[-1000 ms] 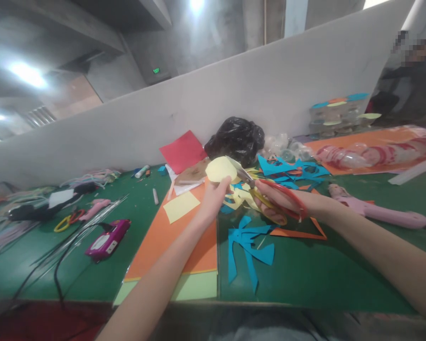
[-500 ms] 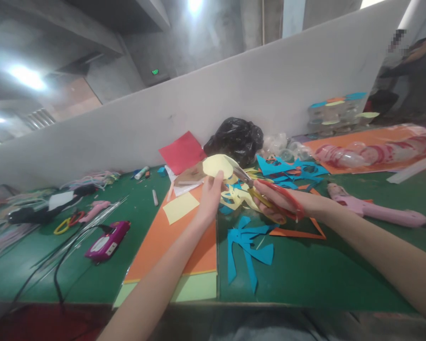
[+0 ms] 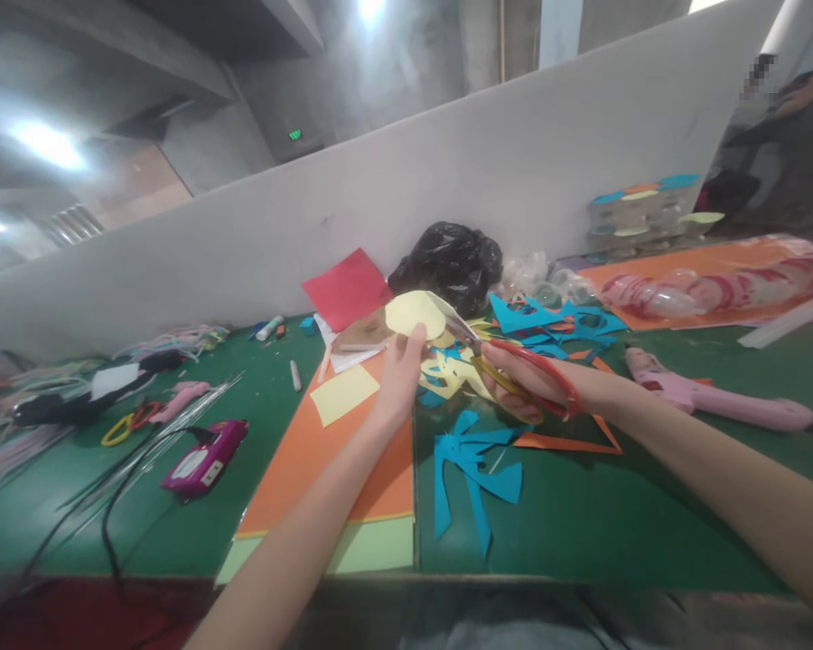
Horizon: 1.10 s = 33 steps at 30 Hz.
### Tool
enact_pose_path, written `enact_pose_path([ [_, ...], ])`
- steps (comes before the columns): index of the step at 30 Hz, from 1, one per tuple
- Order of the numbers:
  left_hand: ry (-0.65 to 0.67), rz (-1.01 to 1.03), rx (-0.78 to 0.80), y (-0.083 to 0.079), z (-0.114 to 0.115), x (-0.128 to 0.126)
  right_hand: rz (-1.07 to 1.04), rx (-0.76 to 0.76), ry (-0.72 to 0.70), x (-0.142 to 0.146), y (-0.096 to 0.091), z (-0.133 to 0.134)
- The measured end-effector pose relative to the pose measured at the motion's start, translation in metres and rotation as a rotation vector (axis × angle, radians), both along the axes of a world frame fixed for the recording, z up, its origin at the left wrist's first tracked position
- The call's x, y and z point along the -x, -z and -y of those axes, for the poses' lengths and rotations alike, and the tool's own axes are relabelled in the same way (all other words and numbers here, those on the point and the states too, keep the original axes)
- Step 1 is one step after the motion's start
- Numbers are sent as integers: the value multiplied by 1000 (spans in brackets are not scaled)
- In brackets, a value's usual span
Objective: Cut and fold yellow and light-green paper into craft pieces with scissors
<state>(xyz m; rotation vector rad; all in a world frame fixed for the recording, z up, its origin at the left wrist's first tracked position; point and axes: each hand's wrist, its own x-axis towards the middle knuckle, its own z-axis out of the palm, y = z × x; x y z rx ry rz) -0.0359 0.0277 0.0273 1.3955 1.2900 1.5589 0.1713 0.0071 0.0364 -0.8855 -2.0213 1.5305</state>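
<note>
Gripping the near edge of the yellow paper disc (image 3: 415, 312), the left hand (image 3: 401, 370) pinches it above the bench (image 3: 602, 515), thumb on the upper face. The right hand (image 3: 515, 384) grasps the scissors (image 3: 475, 345) by the handles. Disc position: just beyond the left fingertips, farther out than the right hand and to its left; the left hand is nearer. Scissors axis: diagonal, handles at near right, blades pointing far left to the disc's right edge. Whether paper sits between the blades cannot be told.

Count: one held disc; two pairs of scissors, including the spare scissors (image 3: 130, 422) lying at left; one yellow rectangle (image 3: 345, 394); one red sheet (image 3: 347, 289); one black bag (image 3: 445, 262); one pink glue gun (image 3: 732, 403) at right; one pink tool (image 3: 182, 400) at left. Blue scraps (image 3: 475, 456) overlap; number uncertain.
</note>
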Motion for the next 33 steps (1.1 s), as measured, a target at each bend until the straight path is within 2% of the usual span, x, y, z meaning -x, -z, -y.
enact_pose_path([
  [3,53,70,-5,-2,2,-3,-4,25,-9,1,1,-2],
  [6,68,118,-39,-1,1,-4,-11,-12,5,1,1,-2],
  [12,67,118,-76,5,-6,0,80,-7,-1,1,-14,10],
  [15,78,111,-68,5,-6,1,55,8,2,2,-18,14],
  [23,92,132,-59,3,-2,-2,65,-51,-13,2,5,-2],
  [30,82,160,-45,4,-2,-4,44,-42,24,5,-4,5],
  [33,88,187,-37,4,-2,-4,62,-21,36,6,-2,2],
])
